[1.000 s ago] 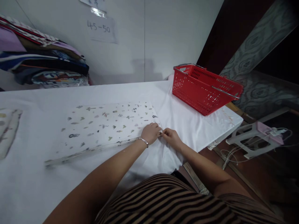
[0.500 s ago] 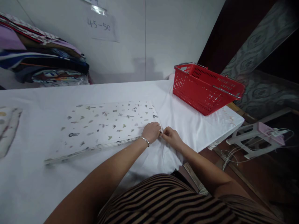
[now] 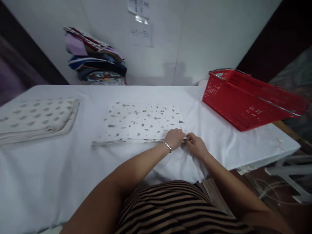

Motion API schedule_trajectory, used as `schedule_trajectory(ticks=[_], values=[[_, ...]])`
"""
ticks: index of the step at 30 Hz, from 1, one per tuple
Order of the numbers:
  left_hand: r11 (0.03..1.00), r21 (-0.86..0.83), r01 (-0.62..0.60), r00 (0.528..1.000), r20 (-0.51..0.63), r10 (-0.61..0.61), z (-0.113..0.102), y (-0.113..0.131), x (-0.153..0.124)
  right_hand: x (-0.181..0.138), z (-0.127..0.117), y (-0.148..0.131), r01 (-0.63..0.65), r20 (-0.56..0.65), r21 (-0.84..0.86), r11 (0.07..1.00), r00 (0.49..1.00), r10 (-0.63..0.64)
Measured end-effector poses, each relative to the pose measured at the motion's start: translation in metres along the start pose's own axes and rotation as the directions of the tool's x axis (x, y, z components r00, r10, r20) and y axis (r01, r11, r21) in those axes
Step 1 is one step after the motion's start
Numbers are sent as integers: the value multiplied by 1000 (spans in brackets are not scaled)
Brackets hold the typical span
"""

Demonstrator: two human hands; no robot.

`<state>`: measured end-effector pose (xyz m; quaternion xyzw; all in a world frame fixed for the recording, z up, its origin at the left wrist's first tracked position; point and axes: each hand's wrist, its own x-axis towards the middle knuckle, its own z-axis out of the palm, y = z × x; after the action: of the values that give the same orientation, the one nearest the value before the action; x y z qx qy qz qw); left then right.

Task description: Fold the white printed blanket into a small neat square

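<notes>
A folded white cloth (image 3: pixel 143 122) with small printed motifs lies flat on the white-covered table, its layered edge facing me. At its near right corner my left hand (image 3: pixel 174 138), with a bracelet at the wrist, rests over the cloth, fingers curled round the edge. Right beside it, my right hand (image 3: pixel 197 145) pinches the tip of the same corner between thumb and fingers. The two hands nearly touch, and the fingertips' undersides are hidden.
Another folded cloth (image 3: pixel 41 117) with heart-like prints lies on the left of the table (image 3: pixel 80 182). A red plastic basket (image 3: pixel 234 100) with metal handles stands at the right. Folded fabrics (image 3: pixel 97 61) are stacked by the back wall. A white stool (image 3: pixel 290 178) is at lower right.
The view has swung left, so everything sits further right and more of the heart-print cloth shows. Both hands stay at the same corner of the folded cloth.
</notes>
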<state>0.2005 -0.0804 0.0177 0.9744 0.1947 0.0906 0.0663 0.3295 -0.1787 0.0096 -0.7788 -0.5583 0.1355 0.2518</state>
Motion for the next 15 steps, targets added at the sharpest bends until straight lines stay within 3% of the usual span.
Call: schedule_trajectory(ticks=[8,15], values=[[982,33,186,983,6,-186,-9,-34,-46,-6,-1,2,41,25,-37,998,999,-40],[953,43,299,953,-64,-296,-19,-64,-87,-6,0,4,36,78,-125,991,997,-26]])
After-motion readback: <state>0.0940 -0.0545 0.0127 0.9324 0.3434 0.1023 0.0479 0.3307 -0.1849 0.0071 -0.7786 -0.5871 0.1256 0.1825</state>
